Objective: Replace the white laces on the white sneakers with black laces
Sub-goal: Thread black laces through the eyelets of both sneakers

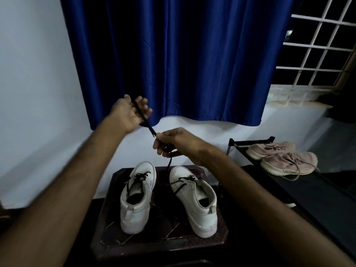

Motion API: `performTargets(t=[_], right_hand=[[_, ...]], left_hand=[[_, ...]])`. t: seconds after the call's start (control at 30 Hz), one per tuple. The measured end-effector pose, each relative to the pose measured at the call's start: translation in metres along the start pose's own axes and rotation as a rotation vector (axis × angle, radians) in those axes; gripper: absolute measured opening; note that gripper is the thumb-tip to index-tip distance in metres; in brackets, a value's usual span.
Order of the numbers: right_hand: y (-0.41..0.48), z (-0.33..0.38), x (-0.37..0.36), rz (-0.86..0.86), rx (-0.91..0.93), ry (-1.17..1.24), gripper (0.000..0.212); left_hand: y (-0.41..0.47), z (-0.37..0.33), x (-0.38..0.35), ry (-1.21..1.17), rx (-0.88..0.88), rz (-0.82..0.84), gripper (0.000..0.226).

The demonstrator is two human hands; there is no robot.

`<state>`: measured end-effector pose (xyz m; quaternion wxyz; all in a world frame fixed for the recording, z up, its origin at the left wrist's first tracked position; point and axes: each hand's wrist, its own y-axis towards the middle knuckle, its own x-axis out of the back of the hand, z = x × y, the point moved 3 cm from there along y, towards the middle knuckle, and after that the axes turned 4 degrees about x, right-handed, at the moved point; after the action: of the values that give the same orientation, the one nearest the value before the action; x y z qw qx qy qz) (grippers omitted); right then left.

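Lower centre of frame: a dark stool (154, 247) carries both white sneakers, heels toward you, toes away.
- Left sneaker (137, 197): black lacing crosses its eyelets.
- Right sneaker (194, 201): dark lacing shows only over the front eyelets, and it is blurred.

Mid frame: your right hand (173, 141) pinches the black lace (150, 129) between thumb and fingertips. Below it, the lace hangs toward the gap between the two toes.

Up and left of it, your left hand (131, 110) is palm up, with fingers curled round the same lace. The lace runs taut between the two hands.

Right edge: a pair of pink sneakers (285, 160) sits on a black rack (250, 140).

Far, top: a blue curtain (173, 54) hangs against the white wall (28, 74). A window grille (317, 45) is at upper right.
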<state>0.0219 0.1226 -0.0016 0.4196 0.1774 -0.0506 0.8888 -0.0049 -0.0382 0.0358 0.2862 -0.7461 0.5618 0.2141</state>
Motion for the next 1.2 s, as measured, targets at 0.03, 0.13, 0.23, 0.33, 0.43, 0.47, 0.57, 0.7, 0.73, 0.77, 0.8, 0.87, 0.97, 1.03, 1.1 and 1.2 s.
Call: performTargets(t=[0.03,0.13,0.23,0.33,0.43,0.47,0.57,0.7,0.73,0.77,0.8,0.87,0.97,1.03,1.1,1.2], right_hand=[[-0.001,-0.005,-0.002,0.002,-0.007,-0.004,0.034],[-0.004,-0.021,-0.009,0.004,-0.025,-0.015,0.034],[-0.007,-0.036,-0.009,-0.058,-0.027,-0.177,0.038],[-0.022,-0.059,0.019,-0.218,-0.049,-0.549,0.041],[-0.047,-0.091,0.038,-0.106,-0.193,-0.779,0.033],[-0.053,-0.102,0.039,-0.057,-0.244,-0.808,0.032],[-0.063,-0.114,0.040,-0.100,-0.225,-0.777,0.027],[-0.064,-0.112,0.042,-0.180,-0.170,-0.701,0.029],[-0.061,-0.113,0.042,-0.209,-0.176,-0.659,0.032],[-0.058,-0.115,0.041,-0.234,-0.167,-0.620,0.035],[-0.055,-0.117,0.040,-0.253,-0.138,-0.593,0.033],[-0.049,-0.120,0.038,-0.288,-0.089,-0.491,0.019],[-0.047,-0.121,0.040,-0.333,-0.069,-0.307,0.018],[-0.047,-0.120,0.045,-0.347,-0.072,-0.278,0.017],[-0.046,-0.116,0.050,-0.368,-0.081,-0.251,0.012],[-0.045,-0.106,0.058,-0.455,-0.035,-0.319,0.009]], left_hand=[[0.003,-0.010,-0.002,0.029,-0.027,-0.030,0.045],[0.005,-0.034,-0.012,0.156,-0.101,-0.054,0.039],[0.002,-0.043,-0.021,0.429,-0.221,-0.067,0.035],[-0.001,-0.018,-0.025,0.985,-0.416,-0.056,0.033],[-0.003,0.045,-0.014,1.125,-0.219,0.166,0.028],[-0.005,0.066,-0.007,1.106,-0.125,0.213,0.027],[-0.007,0.118,0.010,1.025,0.082,0.298,0.025],[-0.012,0.158,0.027,1.021,0.196,0.359,0.024],[-0.014,0.164,0.030,1.022,0.203,0.376,0.025],[-0.015,0.168,0.032,1.019,0.200,0.386,0.027],[-0.015,0.170,0.034,1.010,0.186,0.388,0.029],[-0.013,0.169,0.038,0.981,0.138,0.356,0.029],[-0.007,0.164,0.042,0.949,0.072,0.309,0.028],[-0.006,0.162,0.044,0.982,0.037,0.306,0.029],[-0.004,0.161,0.048,1.021,0.009,0.288,0.028],[-0.004,0.162,0.052,1.078,-0.023,0.272,0.025]])
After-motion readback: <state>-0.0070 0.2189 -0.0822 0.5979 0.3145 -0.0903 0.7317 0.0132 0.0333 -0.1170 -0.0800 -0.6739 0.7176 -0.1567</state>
